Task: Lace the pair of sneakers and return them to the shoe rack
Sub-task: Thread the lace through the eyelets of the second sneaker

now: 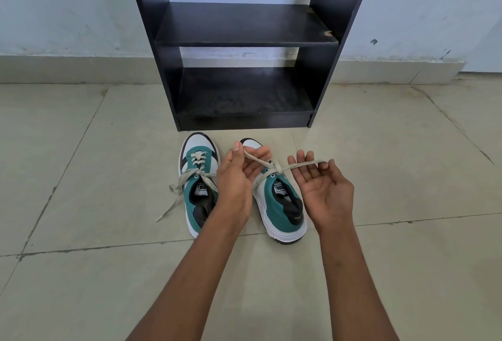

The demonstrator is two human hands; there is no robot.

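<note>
Two green, white and black sneakers stand side by side on the tiled floor, toes toward the rack. The left sneaker (199,177) is laced, its grey lace ends lying loose to the left. Above the right sneaker (282,205), its lace (274,168) is crossed into a knot. My left hand (239,175) pinches one lace end, pulled up and to the left. My right hand (323,188) is palm up, with the other lace end stretched over its fingers and caught by the thumb. The black shoe rack (244,39) stands just behind the shoes.
The rack has two bare shelves and stands against a pale wall with a tiled skirting. Beige floor tiles (108,272) stretch to both sides and toward me.
</note>
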